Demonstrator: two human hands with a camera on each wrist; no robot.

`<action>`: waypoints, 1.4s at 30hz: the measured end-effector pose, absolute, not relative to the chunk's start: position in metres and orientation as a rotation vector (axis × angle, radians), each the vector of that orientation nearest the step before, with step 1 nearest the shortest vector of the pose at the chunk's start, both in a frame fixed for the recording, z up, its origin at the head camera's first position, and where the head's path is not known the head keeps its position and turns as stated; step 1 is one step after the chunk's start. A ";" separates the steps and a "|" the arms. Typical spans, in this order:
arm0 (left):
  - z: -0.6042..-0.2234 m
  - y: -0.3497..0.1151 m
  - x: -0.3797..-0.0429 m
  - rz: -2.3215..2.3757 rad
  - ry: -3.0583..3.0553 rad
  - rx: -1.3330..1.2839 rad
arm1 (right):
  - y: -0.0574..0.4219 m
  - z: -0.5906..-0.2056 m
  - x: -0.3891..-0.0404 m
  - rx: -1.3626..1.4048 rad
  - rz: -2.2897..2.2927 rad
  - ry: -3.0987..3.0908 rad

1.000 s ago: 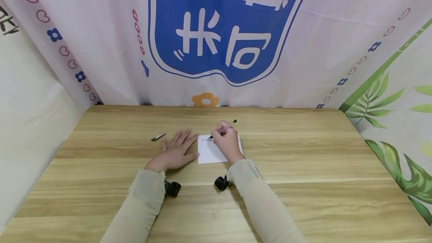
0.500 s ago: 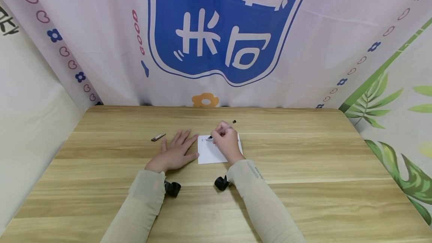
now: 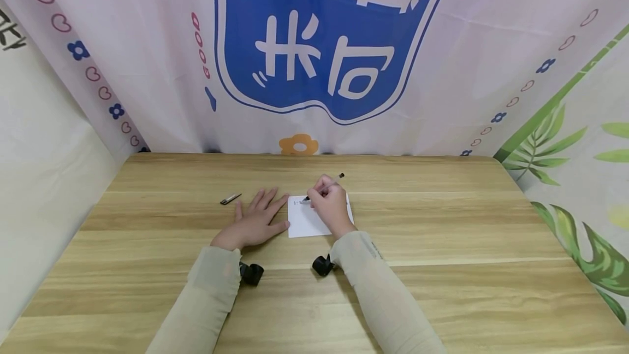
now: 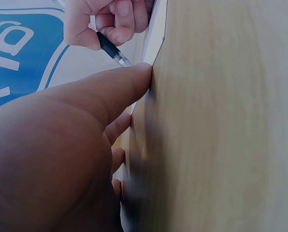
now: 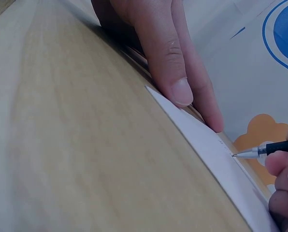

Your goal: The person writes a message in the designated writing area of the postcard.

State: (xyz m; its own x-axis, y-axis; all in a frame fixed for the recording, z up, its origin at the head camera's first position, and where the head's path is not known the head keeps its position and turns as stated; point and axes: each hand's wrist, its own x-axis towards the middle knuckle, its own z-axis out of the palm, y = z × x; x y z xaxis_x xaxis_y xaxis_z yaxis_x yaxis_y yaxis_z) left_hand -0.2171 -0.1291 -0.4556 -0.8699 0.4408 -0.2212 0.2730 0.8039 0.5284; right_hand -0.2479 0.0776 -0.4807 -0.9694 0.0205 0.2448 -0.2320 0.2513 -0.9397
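Note:
A small white sheet of paper (image 3: 307, 224) lies on the wooden table, with a short row of tiny marks near its top left. My right hand (image 3: 330, 204) pinches a pen (image 3: 328, 184) with a clear barrel and black grip, its metal tip at the paper just past those marks. In the right wrist view the pen (image 5: 252, 152) meets the sheet near its far edge. My left hand (image 3: 253, 224) lies spread on the table, thumb and index fingertips at the paper's left edge. The left wrist view shows that thumb (image 4: 129, 82) at the paper's border.
A pen cap (image 3: 230, 199) lies on the table (image 3: 442, 223) left of my left hand. Black wrist cameras sit at both cuffs. A printed curtain (image 3: 172, 70) hangs behind the table's far edge, with more cloth at both sides.
The pen shifts very slightly at the row of marks, its top end dipping and rising a little. My left hand, the paper and the cap stay in place.

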 end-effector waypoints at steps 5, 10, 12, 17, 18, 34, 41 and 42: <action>-0.451 -0.129 -0.216 0.706 2.654 0.544 | 0.079 -0.482 -0.249 0.236 1.808 -2.288; -0.454 -0.129 -0.218 0.703 2.654 0.548 | 0.079 -0.482 -0.250 0.244 1.809 -2.290; -0.454 -0.129 -0.218 0.693 2.658 0.545 | 0.079 -0.482 -0.250 0.245 1.808 -2.293; -0.452 -0.129 -0.217 0.678 2.667 0.542 | 0.078 -0.480 -0.250 0.235 1.813 -2.296; -0.453 -0.129 -0.217 0.674 2.670 0.541 | 0.077 -0.480 -0.250 0.226 1.814 -2.296; -0.458 -0.130 -0.217 0.708 2.661 0.549 | 0.077 -0.480 -0.247 0.197 1.797 -2.312; -0.469 -0.131 -0.222 0.689 2.679 0.540 | 0.079 -0.482 -0.247 0.243 1.796 -2.295; -0.470 -0.131 -0.222 0.693 2.678 0.541 | 0.079 -0.482 -0.247 0.245 1.796 -2.294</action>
State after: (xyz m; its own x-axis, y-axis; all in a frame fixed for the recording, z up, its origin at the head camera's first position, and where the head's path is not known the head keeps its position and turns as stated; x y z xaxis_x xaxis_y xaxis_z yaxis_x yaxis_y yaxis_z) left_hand -0.2224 -0.1312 -0.4696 -0.8765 0.4333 -0.2098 0.2772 0.8105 0.5160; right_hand -0.2473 0.0792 -0.4822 -0.9625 0.0032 0.2714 -0.2627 0.2402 -0.9345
